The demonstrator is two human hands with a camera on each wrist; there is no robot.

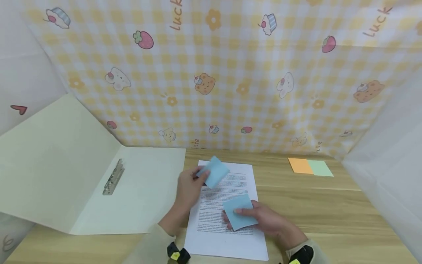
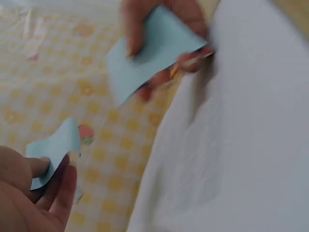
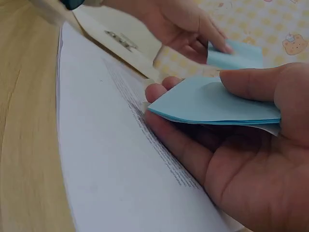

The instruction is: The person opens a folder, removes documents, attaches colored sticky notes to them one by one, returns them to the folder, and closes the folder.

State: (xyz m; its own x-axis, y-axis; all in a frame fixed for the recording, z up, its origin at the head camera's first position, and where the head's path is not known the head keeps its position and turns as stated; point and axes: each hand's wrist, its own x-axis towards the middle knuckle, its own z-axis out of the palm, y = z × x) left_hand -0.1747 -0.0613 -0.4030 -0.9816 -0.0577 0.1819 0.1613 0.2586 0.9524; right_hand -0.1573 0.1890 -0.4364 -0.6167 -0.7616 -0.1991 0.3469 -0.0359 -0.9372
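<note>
My left hand [image 1: 190,189] pinches a blue sticky note [image 1: 215,172] between thumb and fingers, above the upper part of a printed stack of paper [image 1: 224,242]. In the left wrist view that note [image 2: 54,150] bends along one edge. My right hand [image 1: 268,218] holds a pad of blue sticky notes [image 1: 240,212] over the middle of the printed page. Several layers show along the edge of the pad [image 3: 207,104] in the right wrist view, the thumb pressing on top and the fingers beneath. The note and the pad are apart.
An open white file folder [image 1: 145,190] with a metal clip [image 1: 113,177] lies left of the papers, its cover [image 1: 56,161] raised. An orange sticky note pad [image 1: 300,165] and a green one [image 1: 319,168] lie at the back right of the wooden table [image 1: 313,205]. A checkered cloth [image 1: 230,106] hangs behind.
</note>
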